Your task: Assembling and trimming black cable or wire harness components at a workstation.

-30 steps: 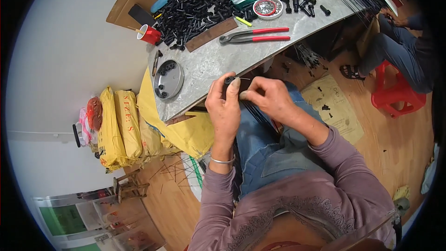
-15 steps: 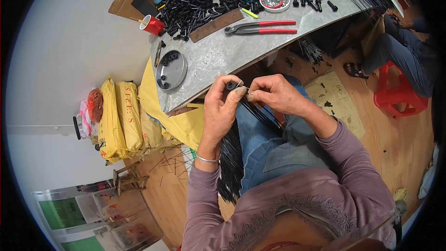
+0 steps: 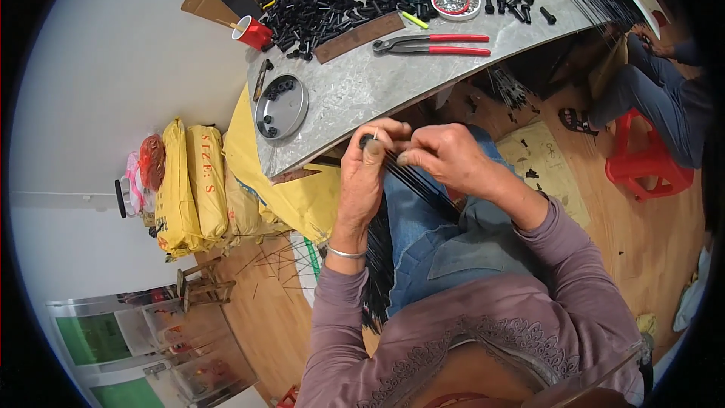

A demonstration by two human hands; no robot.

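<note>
My left hand point(image 3: 362, 175) grips a small black round piece point(image 3: 367, 140) between thumb and bent fingers, over my lap just off the table edge. Close against its fingertips, my right hand point(image 3: 455, 159) is closed in a pinch. Whatever lies in that pinch is too small to make out. Thin black rods point(image 3: 423, 187) run slanting across my jeans beneath both hands; their upper ends are hidden by the fingers. A darker bundle of such rods hangs beside my left thigh.
On the grey table point(image 3: 347, 91) lie a heap of black bolt-like parts point(image 3: 332, 11), red-handled pincers point(image 3: 430, 45), a round metal tin point(image 3: 282, 108), a small dish point(image 3: 456, 3) and a red cup point(image 3: 251, 33). Another person sits at right on a red stool point(image 3: 649, 155). Yellow sacks point(image 3: 206, 181) stand left.
The black piece has turned in my left hand, and the left thumb has shifted across it. My right fingers have curled in closer. The whole view has shifted slightly.
</note>
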